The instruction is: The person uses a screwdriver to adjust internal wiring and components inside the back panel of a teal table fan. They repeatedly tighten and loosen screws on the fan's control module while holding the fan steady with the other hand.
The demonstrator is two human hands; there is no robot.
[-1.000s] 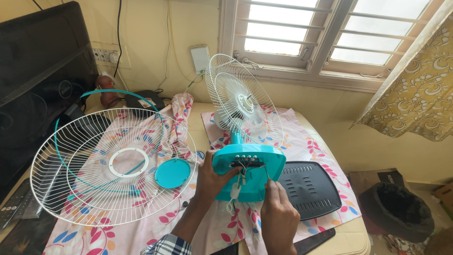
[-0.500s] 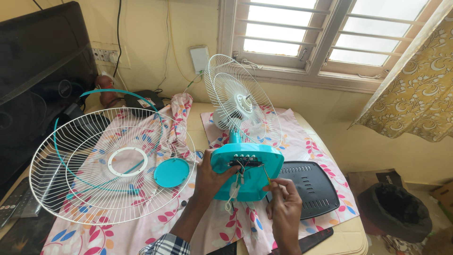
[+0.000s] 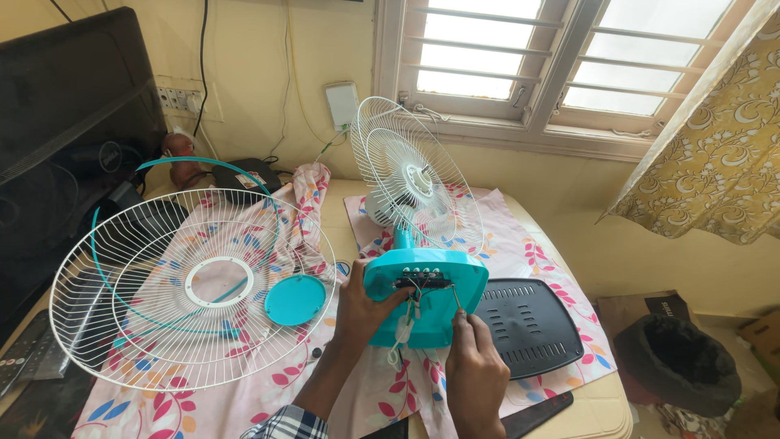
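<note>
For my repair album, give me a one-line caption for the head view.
Left hand steadies the upturned teal fan base; right hand probes its wiring with a thin tool.

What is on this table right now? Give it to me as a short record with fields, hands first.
left hand: grips the left edge of the upturned turquoise plastic fan base
right hand: holds a thin metal tool, tip at the base's open underside
wiring: white wires hang out of the base
front guard: round white wire fan grille lies flat on the floral cloth
cap: round turquoise plastic disc beside the grille
cover: black vented plastic base plate to the right of the base
</note>
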